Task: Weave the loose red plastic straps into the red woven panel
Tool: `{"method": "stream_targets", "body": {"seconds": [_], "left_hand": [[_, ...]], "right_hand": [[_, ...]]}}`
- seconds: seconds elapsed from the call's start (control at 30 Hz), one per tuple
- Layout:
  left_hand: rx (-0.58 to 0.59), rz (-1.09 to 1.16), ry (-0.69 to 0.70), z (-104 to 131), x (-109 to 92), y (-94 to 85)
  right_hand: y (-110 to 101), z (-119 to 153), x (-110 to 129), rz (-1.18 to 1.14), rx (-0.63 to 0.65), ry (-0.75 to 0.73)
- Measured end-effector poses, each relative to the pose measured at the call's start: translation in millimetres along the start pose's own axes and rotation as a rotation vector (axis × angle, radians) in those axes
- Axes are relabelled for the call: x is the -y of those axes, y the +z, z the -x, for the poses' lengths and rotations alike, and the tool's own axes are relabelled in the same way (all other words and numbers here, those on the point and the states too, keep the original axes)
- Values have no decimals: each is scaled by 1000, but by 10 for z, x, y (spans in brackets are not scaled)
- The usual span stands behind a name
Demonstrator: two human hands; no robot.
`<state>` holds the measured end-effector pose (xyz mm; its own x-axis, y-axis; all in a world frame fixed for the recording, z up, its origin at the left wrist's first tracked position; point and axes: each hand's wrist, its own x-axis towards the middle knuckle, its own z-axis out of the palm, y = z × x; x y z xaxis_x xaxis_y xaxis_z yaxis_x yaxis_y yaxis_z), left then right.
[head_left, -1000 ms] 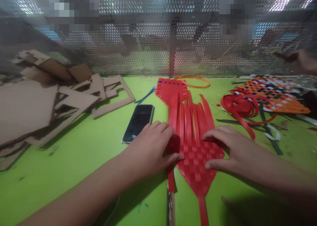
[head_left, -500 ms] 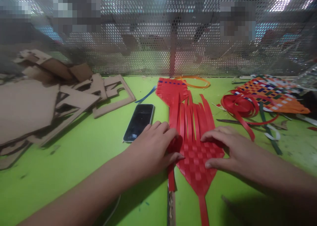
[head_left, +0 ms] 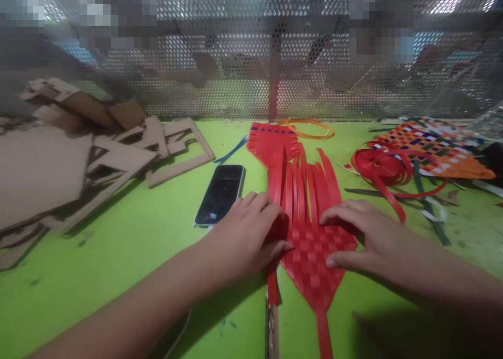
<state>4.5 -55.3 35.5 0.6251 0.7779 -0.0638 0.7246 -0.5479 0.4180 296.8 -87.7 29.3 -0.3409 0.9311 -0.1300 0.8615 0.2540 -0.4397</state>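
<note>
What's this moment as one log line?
left hand: at red weave, left side | right hand: same weave, right side | phone: screen up

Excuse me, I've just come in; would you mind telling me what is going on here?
A person has both hands at a partly woven red piece lying on a green table. The left hand is at its left edge, fingers curled; the right hand is at its right side, thumb and fingers spread. Unwoven strips run from its far side. A phone lies beyond the left wrist.
</note>
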Motion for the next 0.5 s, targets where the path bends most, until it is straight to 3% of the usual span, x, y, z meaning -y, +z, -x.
{"method": "stream_targets", "body": {"seconds": [0.3, 0.37, 0.47, 0.5], "left_hand": [[-61, -16, -9, -23, -22, -23], [-152, -53, -116, -41, 63, -74], [-359, -308, -358, -64, 281, -149], [-366, -394, -439, -69, 359, -166]], "right_hand": [[9, -39, -20, -8, 10, -26], [0, -44, -29, -9, 22, -24], [-22, -45, -25, -17, 34, -15], [-29, -46, -20, -19, 37, -10]]}}
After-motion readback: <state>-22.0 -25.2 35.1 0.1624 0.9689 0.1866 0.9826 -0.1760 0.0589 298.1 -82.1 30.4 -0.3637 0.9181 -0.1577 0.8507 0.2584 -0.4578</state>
